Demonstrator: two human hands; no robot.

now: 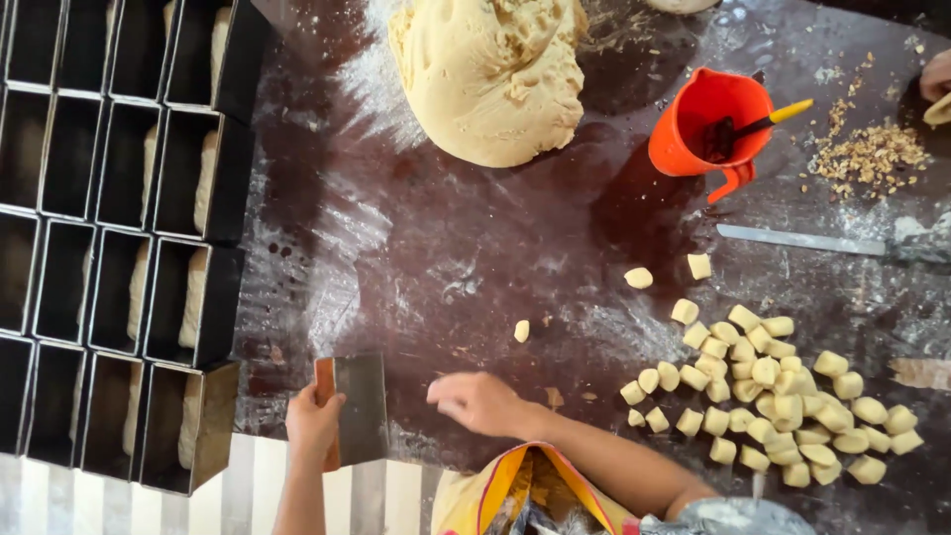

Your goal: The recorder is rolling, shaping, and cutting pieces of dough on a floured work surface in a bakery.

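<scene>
Bench scraper point(359, 408): a flat metal blade with a wooden grip, held upright at the near edge of the dark floured worktable point(466, 267).
Left hand point(312, 424): fingers wrapped shut around the scraper's wooden grip, thumb over the top.
Right hand point(477, 401): palm down on the table just right of the scraper, fingers loosely apart and curled, holding nothing that can be seen.
Stray dough piece point(521, 331): lies alone just beyond the right hand.
Cut dough pieces point(773, 391): a heap of small pale chunks to the right, a few scattered toward the table's middle.
Dough mass point(492, 74): a large uncut mound at the far side, ringed with flour.
Orange jug point(708, 121): stands right of the mound, a yellow-handled brush inside.
Chopped nuts point(870, 159): a loose scatter at far right.
Loaf tins point(109, 238): black rows along the left, several with dough in them.
Long knife point(802, 240): flat on the table below the jug.
</scene>
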